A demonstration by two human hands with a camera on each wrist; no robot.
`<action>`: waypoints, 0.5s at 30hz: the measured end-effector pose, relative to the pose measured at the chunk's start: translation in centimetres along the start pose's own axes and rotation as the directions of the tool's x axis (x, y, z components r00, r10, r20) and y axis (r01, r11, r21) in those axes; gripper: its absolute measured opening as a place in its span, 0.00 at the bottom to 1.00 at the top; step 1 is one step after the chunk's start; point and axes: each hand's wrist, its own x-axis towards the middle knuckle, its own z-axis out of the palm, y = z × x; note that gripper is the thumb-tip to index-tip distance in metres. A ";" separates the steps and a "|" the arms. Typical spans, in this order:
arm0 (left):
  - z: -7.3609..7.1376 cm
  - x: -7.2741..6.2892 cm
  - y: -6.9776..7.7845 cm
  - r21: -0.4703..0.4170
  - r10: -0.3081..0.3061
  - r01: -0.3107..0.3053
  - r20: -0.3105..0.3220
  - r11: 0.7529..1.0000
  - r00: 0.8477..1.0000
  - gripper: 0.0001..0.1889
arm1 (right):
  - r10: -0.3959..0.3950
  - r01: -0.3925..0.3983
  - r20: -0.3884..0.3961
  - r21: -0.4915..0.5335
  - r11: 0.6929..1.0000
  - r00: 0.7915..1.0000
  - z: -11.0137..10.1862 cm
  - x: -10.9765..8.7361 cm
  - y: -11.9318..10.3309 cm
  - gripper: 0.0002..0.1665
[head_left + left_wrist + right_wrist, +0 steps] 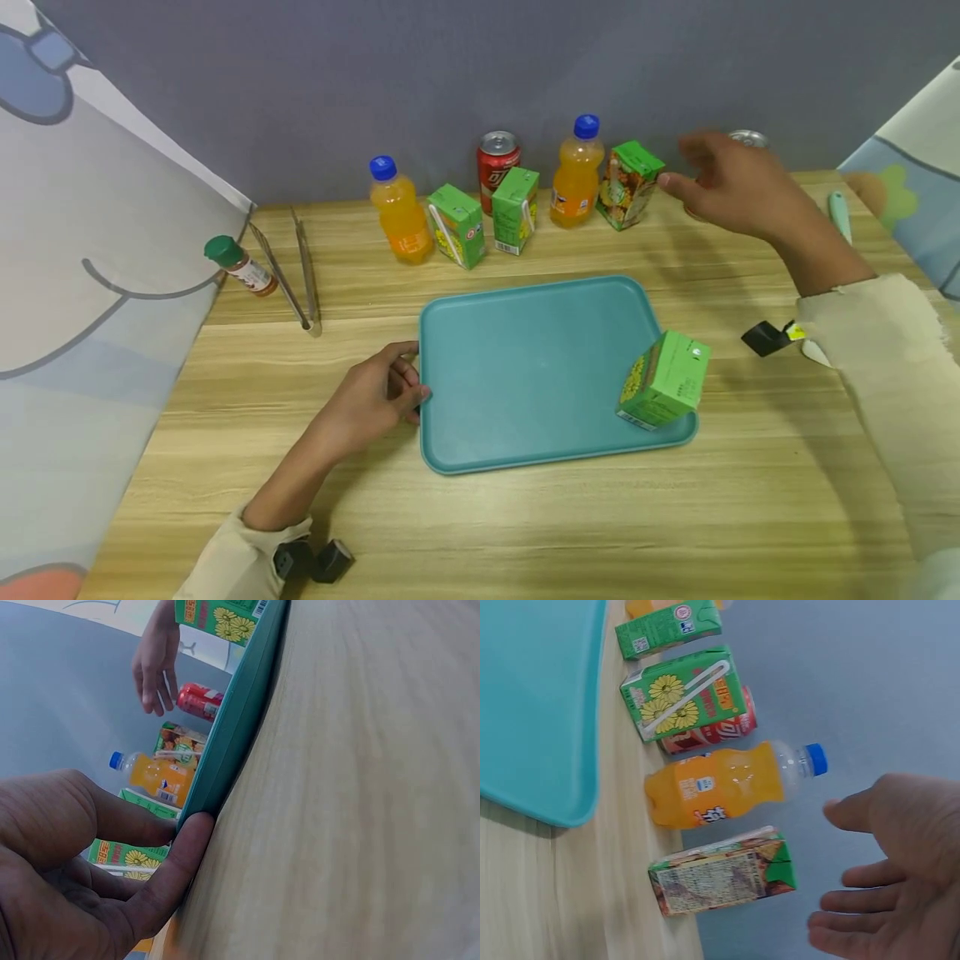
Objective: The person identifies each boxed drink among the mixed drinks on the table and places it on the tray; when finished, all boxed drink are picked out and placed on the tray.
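Note:
My left hand pinches the left rim of a teal tray between thumb and finger; the left wrist view shows the fingertips on the tray's edge. A green drink carton stands on the tray's right end. My right hand hovers over the back right of the table, fingers apart and holding nothing. Just left of it is a brown and green drink carton. A can behind the right hand is mostly hidden in the head view; it looks red in the left wrist view.
Along the back stand two orange drink bottles, two green cartons and a red soda can. Tongs and a green-capped spice jar lie at the left. A light green handle shows beside the right arm.

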 end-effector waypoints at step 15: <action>0.0 -0.1 0.1 0.006 -0.004 0.004 -0.003 1.000 1.000 0.31 | 0.177 -0.146 -0.103 0.260 0.955 0.979 4.2 3.4 0.4 0.51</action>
